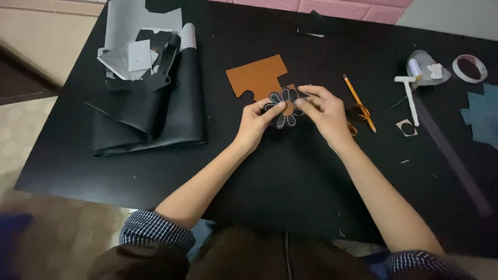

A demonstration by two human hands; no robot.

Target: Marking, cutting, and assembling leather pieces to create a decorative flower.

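Both of my hands hold a small black flower-shaped cut-out [284, 107] with pale outlined petals and an orange-brown middle, just above the black table [270, 176]. My left hand [256, 123] pinches its left petals between thumb and fingers. My right hand [322, 110] grips its right side with the fingertips. Behind the flower lies a flat orange-brown leather piece [257, 76] with notched edges, partly hidden by the flower.
Folded black leather [155, 114] with grey and white paper scraps [136, 56] lies at the left. A yellow pencil [359, 102] and orange-handled scissors sit right of my right hand. Farther right lie a white stick tool [410, 98], a tape roll [469, 68] and a dark teal piece [482, 115].
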